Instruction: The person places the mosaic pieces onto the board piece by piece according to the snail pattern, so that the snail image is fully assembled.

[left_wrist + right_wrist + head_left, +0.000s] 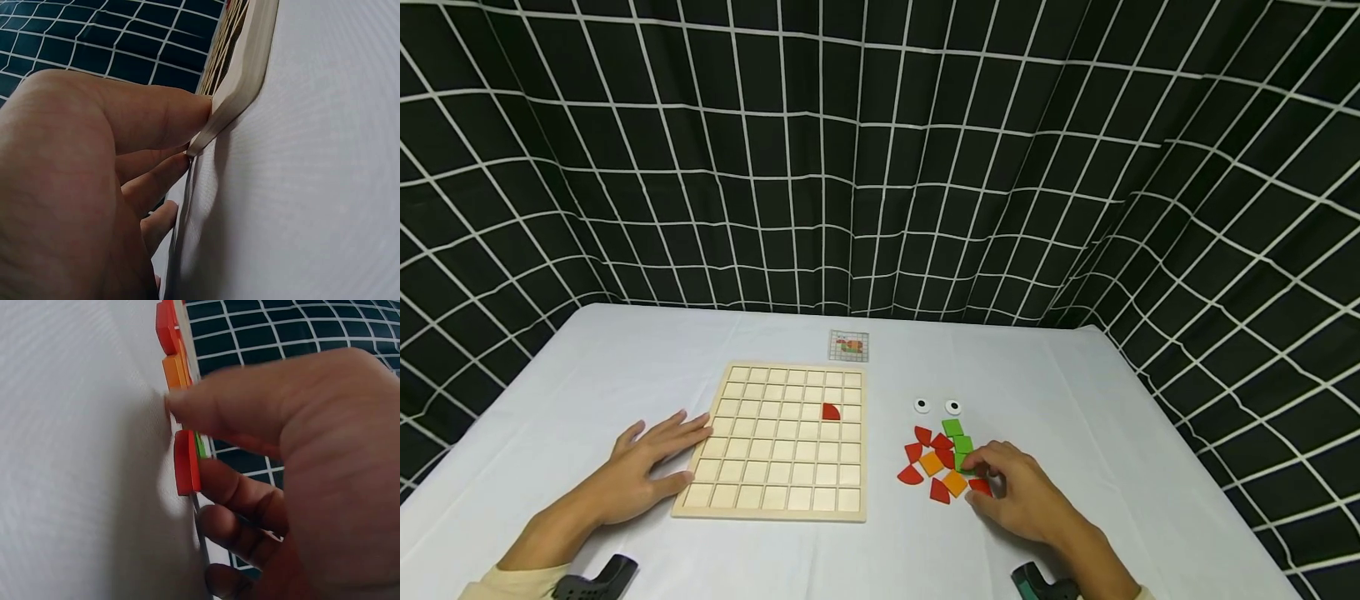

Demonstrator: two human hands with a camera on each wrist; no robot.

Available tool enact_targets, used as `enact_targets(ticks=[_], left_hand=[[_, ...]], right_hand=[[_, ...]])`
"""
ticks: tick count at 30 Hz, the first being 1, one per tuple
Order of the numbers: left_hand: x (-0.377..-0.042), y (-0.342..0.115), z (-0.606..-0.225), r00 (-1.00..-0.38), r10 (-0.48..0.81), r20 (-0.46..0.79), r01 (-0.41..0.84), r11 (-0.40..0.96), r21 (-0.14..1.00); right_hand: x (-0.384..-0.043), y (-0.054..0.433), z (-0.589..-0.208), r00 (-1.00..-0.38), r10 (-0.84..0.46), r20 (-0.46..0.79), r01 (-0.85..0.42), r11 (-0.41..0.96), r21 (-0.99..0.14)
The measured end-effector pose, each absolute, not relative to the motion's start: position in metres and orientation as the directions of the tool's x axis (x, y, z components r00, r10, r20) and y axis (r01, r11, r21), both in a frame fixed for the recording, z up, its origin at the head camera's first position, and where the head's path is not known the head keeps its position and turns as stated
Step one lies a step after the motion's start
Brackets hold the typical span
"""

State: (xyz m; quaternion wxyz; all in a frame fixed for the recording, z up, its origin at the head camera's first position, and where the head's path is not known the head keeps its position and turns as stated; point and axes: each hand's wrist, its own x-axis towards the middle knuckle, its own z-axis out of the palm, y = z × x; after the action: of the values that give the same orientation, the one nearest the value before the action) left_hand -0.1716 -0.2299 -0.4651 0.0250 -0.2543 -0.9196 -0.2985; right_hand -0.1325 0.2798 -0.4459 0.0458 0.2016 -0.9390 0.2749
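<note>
My left hand [643,471] rests at the left edge of a wooden grid board [784,518], fingers extended, thumb and fingertips touching its rim [247,78]. One red quarter-round tile [831,412] sits in a cell of the board. To the right, my right hand [1018,492] hovers low over a cluster of tiles, thumb and index finger apart. Between them, a red tile [186,462] lies on the table near the index fingertip; no grip on it shows. Green square tiles [962,444] are by the index finger, and an orange square tile [955,483] is near the thumb.
Other red tiles [911,475] and another orange square [931,463] lie in the cluster. Two round eye pieces [952,407] are behind it. A small pattern card [848,346] lies beyond the board on the white-covered table [1037,375]. Black gridded curtains [820,167] surround the table.
</note>
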Motion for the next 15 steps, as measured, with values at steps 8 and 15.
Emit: enact_targets(ticks=[8,15], left_hand=[[-0.1713,-0.2296,-0.4652,-0.864,0.458,0.211,0.494,0.687,0.533],[-0.1716,-0.2309,-0.4641,-0.862,0.459,0.216,0.498,0.685,0.533]], right_hand=[[-0.1319,0.2804,-0.4437,-0.947,-0.282,0.155,-0.322,0.822,-0.471],[-0.1319,0.2719,-0.4429,-0.921,-0.334,0.198,-0.388,0.769,-0.508]])
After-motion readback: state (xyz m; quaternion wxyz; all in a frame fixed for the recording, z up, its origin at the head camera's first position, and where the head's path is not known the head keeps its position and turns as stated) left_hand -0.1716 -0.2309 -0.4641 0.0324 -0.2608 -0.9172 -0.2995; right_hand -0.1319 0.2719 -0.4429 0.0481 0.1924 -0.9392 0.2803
